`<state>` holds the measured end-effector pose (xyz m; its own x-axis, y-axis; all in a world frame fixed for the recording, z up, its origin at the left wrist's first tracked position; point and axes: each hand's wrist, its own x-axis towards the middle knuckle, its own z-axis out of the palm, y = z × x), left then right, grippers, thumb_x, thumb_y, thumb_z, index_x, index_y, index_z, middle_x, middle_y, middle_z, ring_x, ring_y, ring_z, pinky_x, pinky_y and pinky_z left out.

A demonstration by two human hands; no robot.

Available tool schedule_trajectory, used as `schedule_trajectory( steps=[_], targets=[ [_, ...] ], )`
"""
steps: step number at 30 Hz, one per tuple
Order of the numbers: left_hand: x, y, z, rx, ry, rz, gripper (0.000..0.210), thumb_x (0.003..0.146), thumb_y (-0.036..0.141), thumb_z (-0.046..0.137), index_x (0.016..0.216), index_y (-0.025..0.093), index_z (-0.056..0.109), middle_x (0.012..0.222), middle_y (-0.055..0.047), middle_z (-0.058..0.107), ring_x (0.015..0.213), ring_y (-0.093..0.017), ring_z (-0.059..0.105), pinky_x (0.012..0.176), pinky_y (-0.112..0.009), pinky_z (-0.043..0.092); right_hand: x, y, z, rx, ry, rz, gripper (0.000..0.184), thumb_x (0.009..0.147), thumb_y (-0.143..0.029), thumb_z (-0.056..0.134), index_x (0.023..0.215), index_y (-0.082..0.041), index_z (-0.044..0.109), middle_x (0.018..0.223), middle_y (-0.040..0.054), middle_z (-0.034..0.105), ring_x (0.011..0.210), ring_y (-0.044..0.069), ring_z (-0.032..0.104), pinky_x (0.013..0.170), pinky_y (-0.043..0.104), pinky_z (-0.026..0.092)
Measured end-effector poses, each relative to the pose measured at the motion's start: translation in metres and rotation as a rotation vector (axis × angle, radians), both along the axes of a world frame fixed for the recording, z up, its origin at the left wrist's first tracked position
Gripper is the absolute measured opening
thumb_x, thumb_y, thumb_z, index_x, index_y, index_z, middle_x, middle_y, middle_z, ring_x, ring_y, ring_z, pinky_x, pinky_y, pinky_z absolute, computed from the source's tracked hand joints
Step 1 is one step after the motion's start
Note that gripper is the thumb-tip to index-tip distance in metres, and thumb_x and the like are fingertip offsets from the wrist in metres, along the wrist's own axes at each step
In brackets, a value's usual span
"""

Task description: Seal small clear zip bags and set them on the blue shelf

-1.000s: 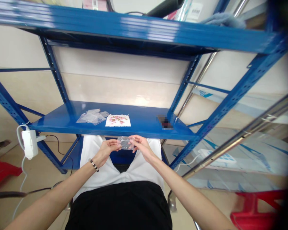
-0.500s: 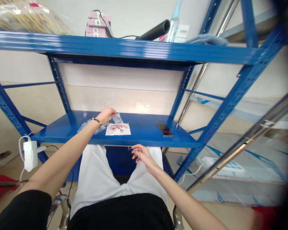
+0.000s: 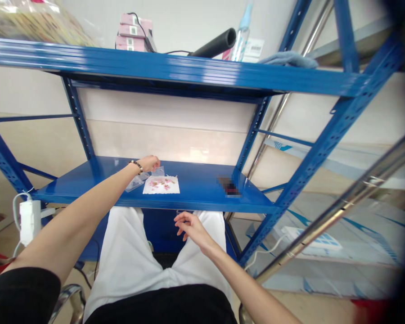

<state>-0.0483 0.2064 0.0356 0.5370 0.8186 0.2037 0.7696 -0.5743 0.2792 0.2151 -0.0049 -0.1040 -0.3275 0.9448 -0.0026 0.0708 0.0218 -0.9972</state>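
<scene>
My left hand (image 3: 150, 163), with a beaded bracelet at the wrist, is over the lower blue shelf (image 3: 202, 189). Its fingers are pinched on a small clear plastic bag (image 3: 158, 171), which hangs just behind a flat white piece with a pink floral pattern (image 3: 161, 185), perhaps a pouch. More clear plastic bags (image 3: 135, 183) lie under and beside the left wrist. My right hand (image 3: 191, 228) hovers above my lap, in front of the shelf edge, fingers loosely curled and apart with nothing in them.
A dark, blurred-out object (image 3: 228, 186) lies at the shelf's right. The upper shelf (image 3: 155, 65) crosses above the hands, carrying pink boxes (image 3: 133, 33), a black tube (image 3: 216, 44), a spray bottle (image 3: 241, 38) and a blue cloth (image 3: 290, 58). A white power strip (image 3: 29, 222) hangs at left.
The view has tilted slightly. My left hand has shifted a little, and the bag in it sits lower and closer to the floral piece. My right hand stays over my lap.
</scene>
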Motion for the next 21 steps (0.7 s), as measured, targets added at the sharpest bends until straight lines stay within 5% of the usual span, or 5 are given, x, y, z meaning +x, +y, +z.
schedule_trajectory(
  steps=[10,21],
  targets=[
    [-0.005,0.014,0.004,0.023,0.106,0.064,0.018,0.062,0.019,0.072,0.079,0.014,0.075,0.075,-0.007,0.074,0.065,-0.016,0.063,0.061,-0.021,0.042,-0.002,0.006,-0.005,0.027,-0.068,0.029,0.018,0.077,-0.024,0.058,0.094,-0.017,0.063,0.083,0.0029,0.063,0.059,0.012,0.061,0.037,0.016,0.042],
    [-0.008,0.012,0.016,0.083,0.18,0.087,0.019,0.068,0.019,0.063,0.08,0.014,0.077,0.08,-0.008,0.076,0.076,-0.018,0.068,0.062,-0.02,0.044,-0.004,0.003,-0.004,0.058,-0.095,0.045,0.016,0.079,-0.023,0.056,0.092,-0.016,0.063,0.081,0.0024,0.062,0.057,0.011,0.06,0.037,0.015,0.04]
  ],
)
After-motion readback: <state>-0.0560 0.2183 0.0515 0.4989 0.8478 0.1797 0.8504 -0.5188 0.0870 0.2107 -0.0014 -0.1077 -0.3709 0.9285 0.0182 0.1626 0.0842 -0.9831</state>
